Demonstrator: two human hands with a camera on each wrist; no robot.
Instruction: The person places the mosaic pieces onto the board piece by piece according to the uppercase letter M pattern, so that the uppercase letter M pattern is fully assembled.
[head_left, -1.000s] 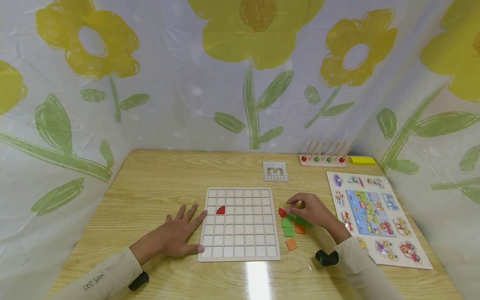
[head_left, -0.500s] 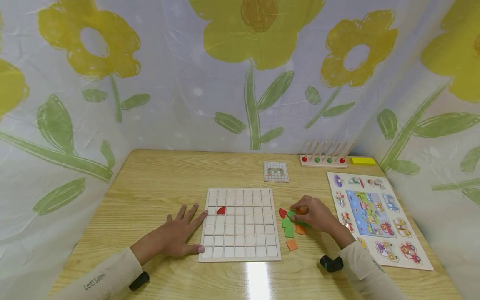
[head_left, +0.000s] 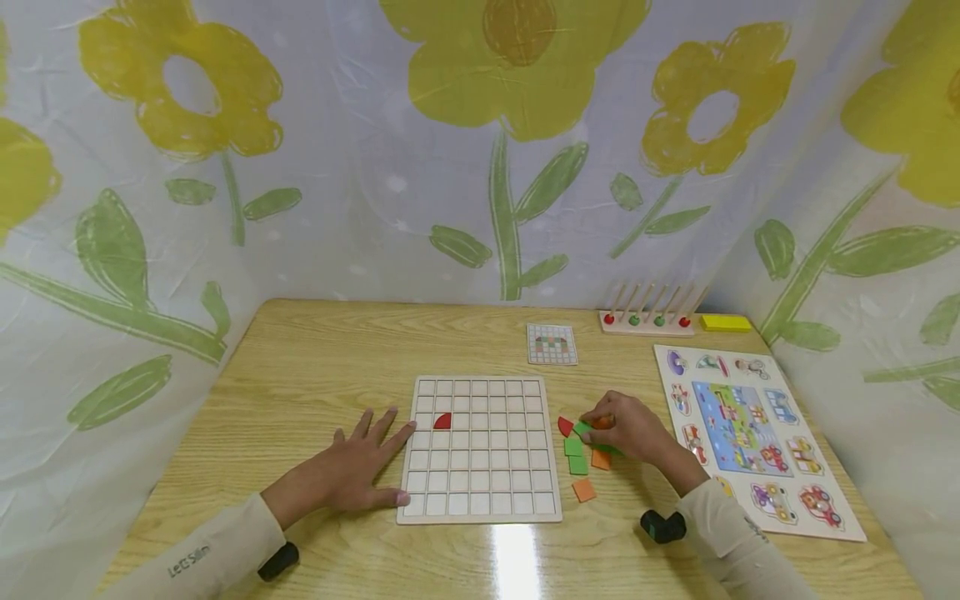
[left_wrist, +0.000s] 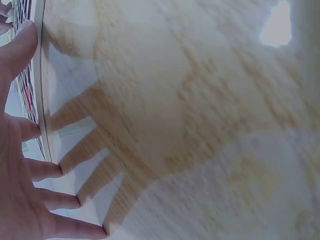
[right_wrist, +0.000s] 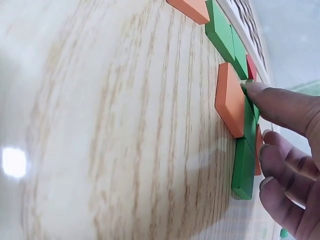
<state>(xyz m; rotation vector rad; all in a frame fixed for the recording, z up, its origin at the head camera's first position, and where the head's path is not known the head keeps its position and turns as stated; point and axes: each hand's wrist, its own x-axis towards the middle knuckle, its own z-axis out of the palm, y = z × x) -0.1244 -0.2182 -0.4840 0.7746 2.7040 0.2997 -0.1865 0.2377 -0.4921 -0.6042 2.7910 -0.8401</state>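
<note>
A pale wooden grid board [head_left: 480, 450] lies in front of the person, with one red quarter-circle tile [head_left: 443, 421] in a cell. The left hand [head_left: 357, 469] is spread beside it, thumb and fingertips at the board's left edge. In the left wrist view that hand [left_wrist: 22, 180] has straight fingers. At the right, the right hand [head_left: 628, 427] is over the loose tiles, its thumb and finger pinching a green tile [head_left: 582, 427]. In the right wrist view the thumb touches green; the index fingertip is hidden. Another red quarter-circle tile [head_left: 566, 426] lies next to it.
Green square tiles [head_left: 577, 465] and orange tiles [head_left: 584, 490] lie right of the board. Behind it is a small pattern card [head_left: 552, 344]. A peg stand [head_left: 647, 322], a yellow block [head_left: 725, 322] and a picture puzzle board [head_left: 757, 442] occupy the right side.
The right hand has shifted slightly right, away from the red tile, and its fingers have come onto the green tile. An orange tile shows by the fingers. The left hand stays still.
</note>
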